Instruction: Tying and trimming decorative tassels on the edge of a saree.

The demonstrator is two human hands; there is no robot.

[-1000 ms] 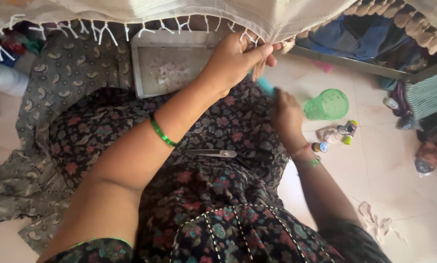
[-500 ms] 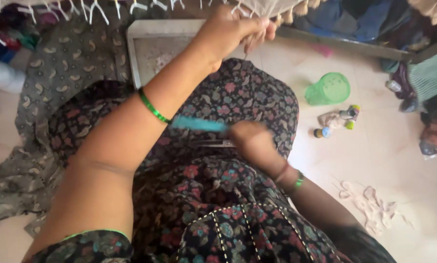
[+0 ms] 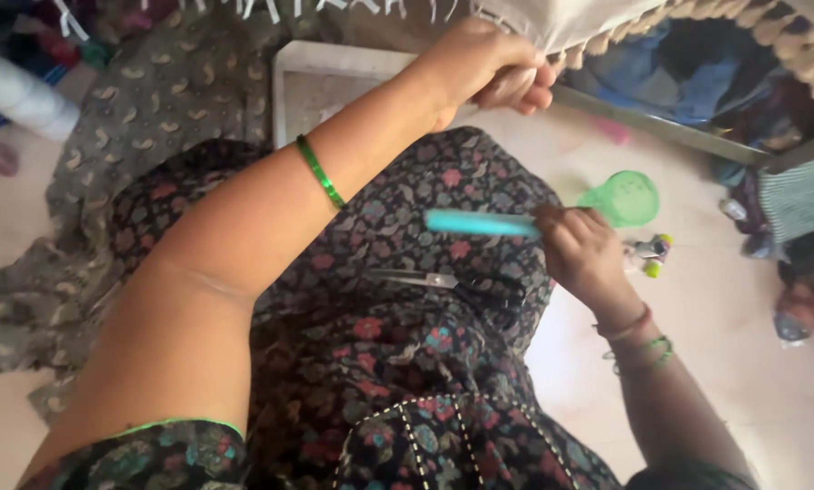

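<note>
Right hand (image 3: 581, 252) lifted higher than half a second ago, pinching a turquoise comb (image 3: 480, 222) at frame centre, left hand (image 3: 480, 68) clenched on fringed white cloth (image 3: 570, 23) at upper edge, scissors (image 3: 452, 283) resting on lap

Blurred by motion: flat turquoise comb (image 3: 480, 222). Cut off by top edge: cream fringed cloth (image 3: 570, 23). Half hidden under dark floral fabric: steel scissors (image 3: 443, 283). Too small to tell: small coloured bottles (image 3: 647, 254).

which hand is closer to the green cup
Right. The right hand, holding a teal stick, sits just left of the green cup. The left hand is up higher, gripping the fringed cloth.
</note>
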